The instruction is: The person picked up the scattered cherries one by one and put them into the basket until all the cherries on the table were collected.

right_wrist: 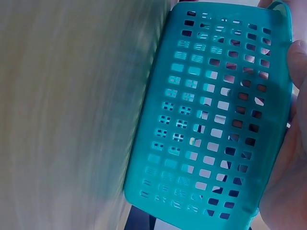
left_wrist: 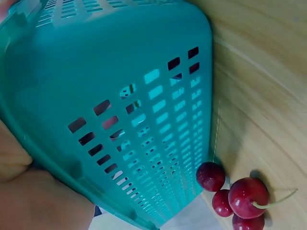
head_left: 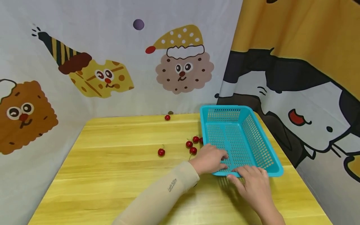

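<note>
A turquoise plastic basket (head_left: 260,125) with slotted walls stands on the wooden table, no contents visible in it. My left hand (head_left: 209,157) grips its rim at the near left corner, fingertips reaching over to the inside. On the near rim my right hand (head_left: 251,184) holds on, thumb outside and fingers over the edge. In the left wrist view, several dark red cherries (left_wrist: 248,197) lie on the table close beside the basket's wall (left_wrist: 72,52). The right wrist view shows the near wall (right_wrist: 206,120) with the right hand (right_wrist: 292,158) along its rim.
A single cherry (head_left: 161,152) with a stem lies left of the cluster, and another cherry (head_left: 167,117) sits by the table's back edge. Cartoon-printed cloth (head_left: 112,28) hangs behind the table (head_left: 112,175); an orange and black printed curtain (head_left: 303,72) is at the right.
</note>
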`<state>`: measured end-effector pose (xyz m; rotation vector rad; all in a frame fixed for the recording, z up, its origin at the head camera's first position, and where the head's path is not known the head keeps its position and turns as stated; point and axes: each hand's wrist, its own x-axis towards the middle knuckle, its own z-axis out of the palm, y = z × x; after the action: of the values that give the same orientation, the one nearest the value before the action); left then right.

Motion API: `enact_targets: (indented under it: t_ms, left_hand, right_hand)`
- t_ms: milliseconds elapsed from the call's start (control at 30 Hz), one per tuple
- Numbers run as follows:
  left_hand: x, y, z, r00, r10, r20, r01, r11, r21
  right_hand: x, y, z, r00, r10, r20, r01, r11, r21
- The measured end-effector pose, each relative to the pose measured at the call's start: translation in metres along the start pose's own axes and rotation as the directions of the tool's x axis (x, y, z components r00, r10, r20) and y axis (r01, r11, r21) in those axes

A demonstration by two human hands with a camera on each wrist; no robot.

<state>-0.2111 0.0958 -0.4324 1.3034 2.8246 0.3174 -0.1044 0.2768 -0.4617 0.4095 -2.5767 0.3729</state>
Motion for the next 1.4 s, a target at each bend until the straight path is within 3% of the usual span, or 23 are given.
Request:
enact_targets:
  t_ms: [167, 300, 367, 467, 533, 633, 733, 833, 933, 1033, 1100, 1167, 1233, 1300, 1400]
  left_hand:
    - [-0.009, 0.001, 0.003, 0.992, 0.034, -0.125, -0.043, 0.996, -0.074]
    - [-0.021, -0.01, -0.001, 0.956, 0.022, -0.293, -0.04, 0.998, -0.056]
    - [-0.03, -0.025, -0.003, 0.925, -0.028, -0.379, 0.011, 0.999, -0.046]
    - [-0.049, -0.061, -0.005, 0.879, -0.194, -0.436, 0.187, 0.981, -0.06]
    - [-0.065, -0.087, -0.001, 0.849, -0.33, -0.412, 0.342, 0.939, -0.048]
    - [-0.09, -0.119, 0.004, 0.824, -0.489, -0.288, 0.521, 0.853, 0.042]
    - [-0.111, -0.14, 0.011, 0.81, -0.565, -0.161, 0.581, 0.811, 0.077]
    - [-0.124, -0.151, 0.015, 0.815, -0.569, -0.112, 0.577, 0.815, 0.059]
    - [-0.125, -0.153, 0.015, 0.83, -0.545, -0.119, 0.55, 0.835, 0.012]
    - [-0.111, -0.137, 0.005, 0.854, -0.491, -0.17, 0.475, 0.87, -0.129]
    - [-0.095, -0.114, -0.008, 0.886, -0.41, -0.216, 0.362, 0.903, -0.231]
    - [-0.077, -0.084, -0.021, 0.924, -0.269, -0.271, 0.19, 0.94, -0.284]
    - [-0.058, -0.055, -0.03, 0.947, -0.101, -0.306, 0.02, 0.966, -0.258]
    - [-0.043, -0.033, -0.033, 0.952, 0.039, -0.305, -0.103, 0.976, -0.194]
    - [-0.025, -0.017, -0.025, 0.964, 0.144, -0.224, -0.166, 0.983, -0.081]
  right_hand:
    - [-0.005, 0.0, 0.0, 1.0, 0.001, -0.008, -0.001, 1.0, -0.001]
    - [-0.004, 0.0, 0.0, 1.0, -0.012, -0.027, 0.012, 1.0, 0.004]
    - [-0.003, 0.0, 0.0, 1.0, -0.012, -0.029, 0.013, 1.0, 0.008]
    - [-0.002, -0.001, 0.0, 1.0, 0.006, -0.011, -0.005, 1.0, 0.014]
    - [-0.003, -0.002, 0.0, 1.0, 0.022, 0.002, -0.022, 1.0, 0.014]
    - [-0.004, -0.002, -0.001, 0.999, 0.039, 0.016, -0.039, 0.999, 0.012]
    - [-0.005, -0.002, -0.001, 0.999, 0.04, 0.019, -0.04, 0.999, 0.007]
    - [-0.005, -0.002, 0.0, 0.999, 0.04, 0.021, -0.04, 0.999, 0.006]
    - [-0.004, -0.002, 0.0, 0.999, 0.037, 0.018, -0.037, 0.999, 0.002]
    - [-0.005, 0.0, -0.001, 0.999, 0.037, 0.015, -0.037, 0.999, -0.002]
    - [-0.006, 0.001, -0.002, 0.999, 0.039, 0.013, -0.039, 0.999, -0.006]
    - [-0.006, 0.002, -0.003, 0.999, 0.039, 0.012, -0.038, 0.999, -0.011]
    - [-0.005, 0.002, -0.002, 0.999, 0.036, 0.012, -0.036, 0.999, -0.017]
    - [-0.004, 0.001, -0.001, 0.999, 0.034, 0.017, -0.033, 0.999, -0.022]
    - [-0.003, -0.001, 0.001, 0.999, 0.029, 0.028, -0.029, 0.999, -0.02]
